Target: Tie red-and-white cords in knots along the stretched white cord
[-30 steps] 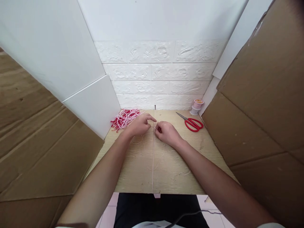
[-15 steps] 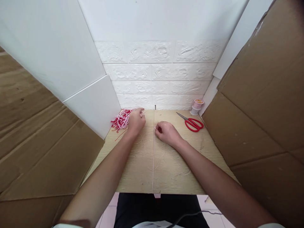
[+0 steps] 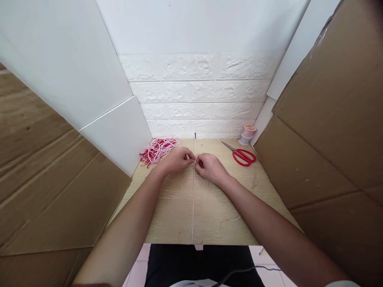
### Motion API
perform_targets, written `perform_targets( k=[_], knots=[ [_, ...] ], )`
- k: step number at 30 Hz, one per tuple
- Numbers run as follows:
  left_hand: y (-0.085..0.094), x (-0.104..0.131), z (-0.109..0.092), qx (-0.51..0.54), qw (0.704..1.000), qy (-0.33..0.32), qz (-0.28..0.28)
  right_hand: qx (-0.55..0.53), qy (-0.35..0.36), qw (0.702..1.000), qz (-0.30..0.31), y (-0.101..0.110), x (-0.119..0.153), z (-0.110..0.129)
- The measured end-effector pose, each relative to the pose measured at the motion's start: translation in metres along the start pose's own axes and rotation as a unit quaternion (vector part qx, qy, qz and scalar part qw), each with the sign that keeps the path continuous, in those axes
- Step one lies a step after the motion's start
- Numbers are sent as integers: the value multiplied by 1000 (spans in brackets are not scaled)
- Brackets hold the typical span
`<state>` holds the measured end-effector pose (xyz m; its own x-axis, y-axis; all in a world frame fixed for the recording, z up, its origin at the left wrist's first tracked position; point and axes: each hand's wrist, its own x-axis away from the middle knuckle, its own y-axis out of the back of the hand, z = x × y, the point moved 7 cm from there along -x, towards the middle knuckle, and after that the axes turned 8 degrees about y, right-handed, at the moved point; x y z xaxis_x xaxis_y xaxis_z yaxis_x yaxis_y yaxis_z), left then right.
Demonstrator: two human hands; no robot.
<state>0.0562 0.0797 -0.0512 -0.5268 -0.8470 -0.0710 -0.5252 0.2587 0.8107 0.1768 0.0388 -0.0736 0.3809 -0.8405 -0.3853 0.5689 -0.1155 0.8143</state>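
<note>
A pale cord (image 3: 193,207) runs straight from a nail (image 3: 195,135) at the back of the wooden board (image 3: 167,223) to its front edge. My left hand (image 3: 181,158) is closed in a pinch at the cord's left side, its fingertips on thin thread. Close on the other side, my right hand (image 3: 208,165) pinches thread against the cord, fingers curled. The fingertips of both hands nearly meet. Loose thin thread (image 3: 196,213) curls over the board below them. The exact crossing of the threads is too small to make out.
Red and white braided cords (image 3: 157,150) lie heaped at the back left. Red-handled scissors (image 3: 242,155) rest at the right, with stacked thread spools (image 3: 247,133) behind. Cardboard (image 3: 326,151) walls both sides, and a white brick-pattern wall (image 3: 191,91) closes the back.
My left hand has moved right and slightly down, from beside the cord heap to the central cord, and its fingers have closed. My right hand stays nearly in place.
</note>
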Motion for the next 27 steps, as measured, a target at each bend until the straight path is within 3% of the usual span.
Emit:
perform_targets(
  k=[10, 15, 27],
  knots=[
    [-3, 0, -1, -9, 1000, -2, 7, -14, -11, 1000, -13, -2, 0, -2],
    [2, -2, 4, 1, 1000, 11, -26, -27, -18, 999, -14, -1, 1, -3],
    [13, 1, 2, -6, 999, 16, -41, -77, -48, 995, -39, -3, 1, -10]
  ],
)
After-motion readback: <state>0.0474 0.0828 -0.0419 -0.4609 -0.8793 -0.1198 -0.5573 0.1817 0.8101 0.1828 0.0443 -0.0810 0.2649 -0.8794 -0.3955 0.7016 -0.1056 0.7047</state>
